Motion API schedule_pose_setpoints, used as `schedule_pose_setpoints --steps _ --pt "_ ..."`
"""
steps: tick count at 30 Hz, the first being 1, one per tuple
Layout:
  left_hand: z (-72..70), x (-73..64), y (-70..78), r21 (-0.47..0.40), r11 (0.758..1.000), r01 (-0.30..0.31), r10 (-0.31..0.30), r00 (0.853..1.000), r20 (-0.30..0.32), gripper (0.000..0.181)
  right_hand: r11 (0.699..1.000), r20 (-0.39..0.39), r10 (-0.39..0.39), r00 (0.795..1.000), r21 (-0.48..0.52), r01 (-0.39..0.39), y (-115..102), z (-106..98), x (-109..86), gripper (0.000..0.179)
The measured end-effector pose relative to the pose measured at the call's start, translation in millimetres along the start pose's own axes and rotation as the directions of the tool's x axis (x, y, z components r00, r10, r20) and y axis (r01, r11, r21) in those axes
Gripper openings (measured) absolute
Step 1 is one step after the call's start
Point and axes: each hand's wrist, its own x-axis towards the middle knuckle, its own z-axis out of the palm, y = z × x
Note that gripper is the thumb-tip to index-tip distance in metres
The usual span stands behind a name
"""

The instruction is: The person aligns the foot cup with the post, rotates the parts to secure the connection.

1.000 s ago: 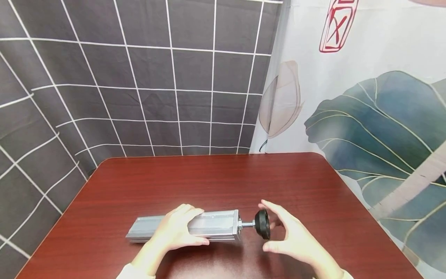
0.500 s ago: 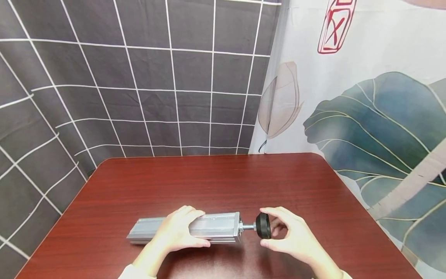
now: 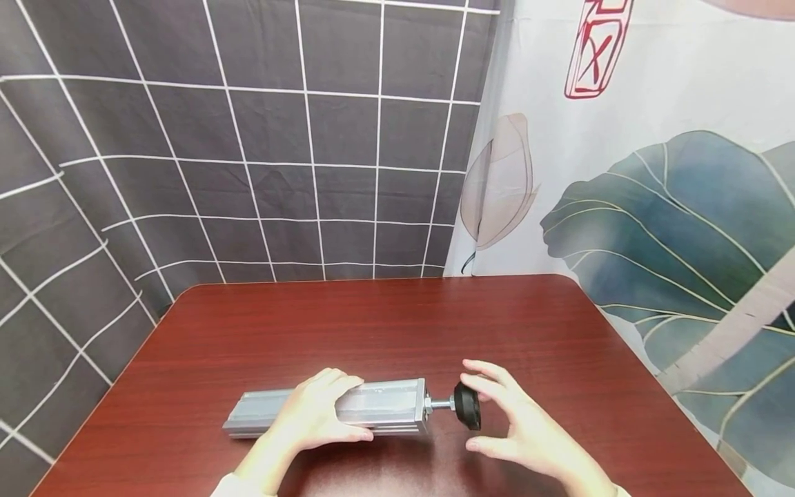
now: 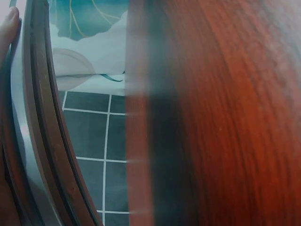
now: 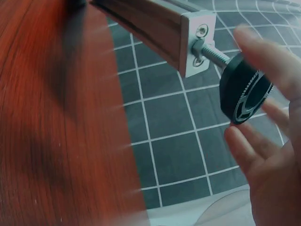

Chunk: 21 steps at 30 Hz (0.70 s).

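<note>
My left hand (image 3: pixel 319 411) grips a silver aluminium profile (image 3: pixel 388 404) across its middle, thumb on the near side and fingers over the top. A levelling foot with a black round base (image 3: pixel 468 406) sticks out of the profile's right end on a threaded rod (image 3: pixel 442 404) with a nut. Around that base my right hand (image 3: pixel 518 421) is spread, fingertips at its far upper edge and thumb apart from it on the near side. In the right wrist view, the end plate (image 5: pixel 197 43) shows two screws beside the rod, and the black base's (image 5: pixel 244 89) ribbed underside faces the palm.
The red-brown wooden table (image 3: pixel 373 317) lies under both hands. Behind it hangs a grey cloth (image 3: pixel 341 124) with white grid lines. A white curtain (image 3: pixel 559 159) with painted leaves hangs at the right.
Half a second ago the right thumb and fingers were close in at the black base; now they are spread wider, thumb lower. The left hand keeps its grip and the profile stays nearly in place.
</note>
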Motion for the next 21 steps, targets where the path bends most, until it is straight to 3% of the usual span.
schedule_pose_setpoints --steps 3,6,9,12,15,18,21 --pt "-2.1 1.2 1.4 -0.002 1.0 -0.004 0.004 1.0 -0.001 0.068 0.996 -0.017 -0.048 0.999 -0.076 0.047 -1 0 0.5 0.064" --pt "-3.7 2.4 3.7 -0.001 1.0 -0.003 0.003 1.0 -0.004 0.067 0.999 -0.068 -0.02 0.998 -0.051 0.017 -1 1 1.1 0.064" --pt "-5.0 4.0 6.9 0.003 1.0 -0.011 0.011 1.0 -0.017 0.067 0.994 -0.134 0.102 0.986 0.04 -0.098 -2 6 1.9 0.059" --pt "-3.4 4.8 7.9 0.017 1.0 -0.019 0.019 1.0 -0.019 0.069 0.964 -0.177 0.265 0.948 0.088 -0.253 -3 11 2.3 0.044" --pt "-0.2 3.6 5.5 0.033 0.999 -0.021 0.022 1.0 -0.018 0.069 0.939 -0.163 0.338 0.927 0.119 -0.322 -3 13 3.0 0.04" --pt "1.3 1.5 2.1 0.024 1.0 -0.009 0.009 1.0 -0.022 0.07 0.957 -0.121 0.271 0.955 0.144 -0.253 -1 10 2.8 0.059" --pt "1.5 1.0 -0.4 0.002 1.0 0.022 -0.022 1.0 -0.003 0.07 0.985 -0.071 0.123 0.99 0.134 -0.112 2 5 1.3 0.075"
